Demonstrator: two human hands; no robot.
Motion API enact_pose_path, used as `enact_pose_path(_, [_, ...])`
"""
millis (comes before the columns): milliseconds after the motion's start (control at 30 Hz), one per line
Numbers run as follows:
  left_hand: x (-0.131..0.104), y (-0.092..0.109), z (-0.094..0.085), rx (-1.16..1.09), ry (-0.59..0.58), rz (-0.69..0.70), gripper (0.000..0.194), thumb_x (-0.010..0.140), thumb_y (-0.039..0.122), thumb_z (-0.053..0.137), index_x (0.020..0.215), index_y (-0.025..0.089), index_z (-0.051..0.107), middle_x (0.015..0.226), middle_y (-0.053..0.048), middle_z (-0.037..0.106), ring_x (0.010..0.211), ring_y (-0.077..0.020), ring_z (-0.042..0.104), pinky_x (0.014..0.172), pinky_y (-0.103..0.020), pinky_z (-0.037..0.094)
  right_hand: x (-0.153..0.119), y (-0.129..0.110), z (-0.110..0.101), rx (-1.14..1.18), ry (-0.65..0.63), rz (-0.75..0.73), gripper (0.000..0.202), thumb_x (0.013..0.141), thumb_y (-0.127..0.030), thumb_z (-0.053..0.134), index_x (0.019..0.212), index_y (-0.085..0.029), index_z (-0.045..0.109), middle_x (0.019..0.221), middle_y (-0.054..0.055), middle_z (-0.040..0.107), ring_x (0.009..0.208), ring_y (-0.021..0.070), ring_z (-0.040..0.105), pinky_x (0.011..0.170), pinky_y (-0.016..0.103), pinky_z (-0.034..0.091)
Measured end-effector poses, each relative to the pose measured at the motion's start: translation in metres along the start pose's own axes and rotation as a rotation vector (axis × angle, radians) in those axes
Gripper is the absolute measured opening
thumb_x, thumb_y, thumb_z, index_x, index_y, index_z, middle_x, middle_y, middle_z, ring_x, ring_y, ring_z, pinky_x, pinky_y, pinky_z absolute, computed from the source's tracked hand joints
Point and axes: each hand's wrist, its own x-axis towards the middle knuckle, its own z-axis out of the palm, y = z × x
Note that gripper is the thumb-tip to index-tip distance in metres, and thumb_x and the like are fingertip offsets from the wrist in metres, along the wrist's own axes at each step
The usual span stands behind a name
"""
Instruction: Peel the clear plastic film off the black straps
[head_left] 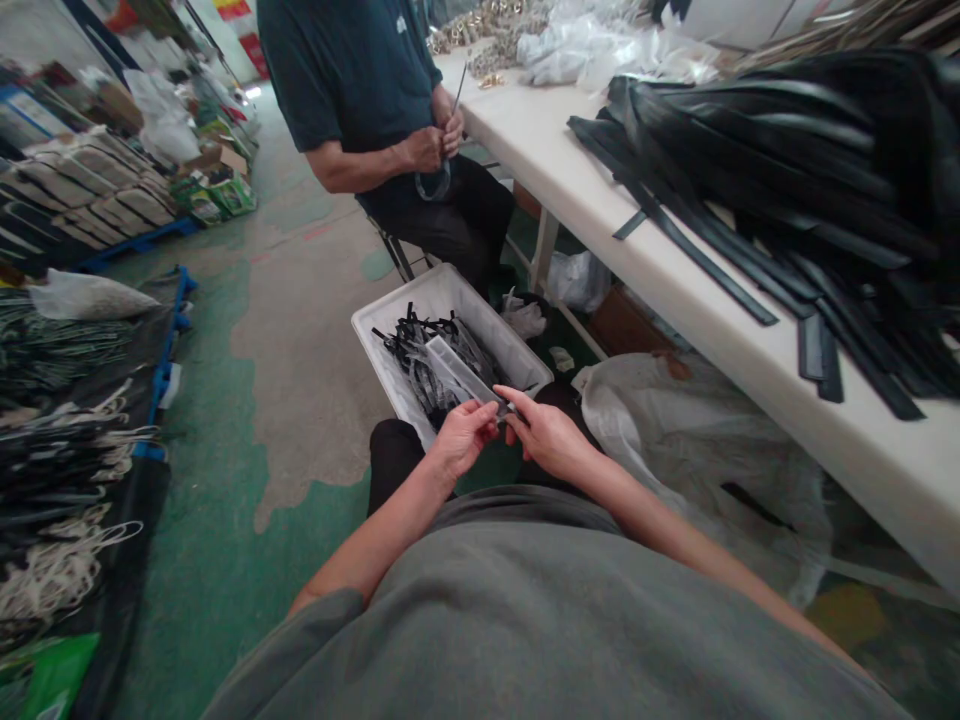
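My left hand [466, 438] and my right hand [553, 432] meet in front of my lap, close to the near edge of a white plastic crate [382, 365]. Between them is a long, flat, pale grey strip [459, 368], reaching away over the crate. The left thumb and fingers pinch its near end, while the right hand is closed on the same end from the other side. Fingers partly hide that end, and its exact kind is unclear. Inside the crate lies a tangle of black and grey strap pieces [427, 385].
Right of me runs a white table [517, 140] bearing a heap of long black strips [750, 170]. A seated co-worker [352, 90] handles a thin cord loop beyond the crate. A whitish plastic sack [675, 420] sits beneath the table. Loaded blue pallets [161, 370] stand left.
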Motion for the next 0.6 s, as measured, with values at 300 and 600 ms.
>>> enact_pose_path(300, [0.003,0.001,-0.004,-0.049,0.044,-0.013,0.035,0.054,0.023,0.089,0.068,0.014,0.058,0.054,0.005,0.055,0.048,-0.0047,0.049,0.05,-0.018,0.045,-0.007,-0.002,-0.007,-0.222,0.065,-0.015,0.051,0.094,-0.022,0.046,0.145,-0.025,0.043,0.08,0.003,0.073,0.067,0.0173,0.066,0.058,0.024,0.042])
enact_pose_path(600, [0.008,0.003,-0.006,-0.108,0.109,0.02,0.034,0.056,0.017,0.087,0.064,0.014,0.054,0.051,0.006,0.05,0.047,-0.004,0.047,0.049,-0.017,0.043,-0.008,0.006,-0.01,-0.178,0.052,0.002,0.049,0.096,-0.024,0.043,0.144,-0.027,0.043,0.075,-0.001,0.073,0.06,0.0142,0.064,0.056,0.023,0.041])
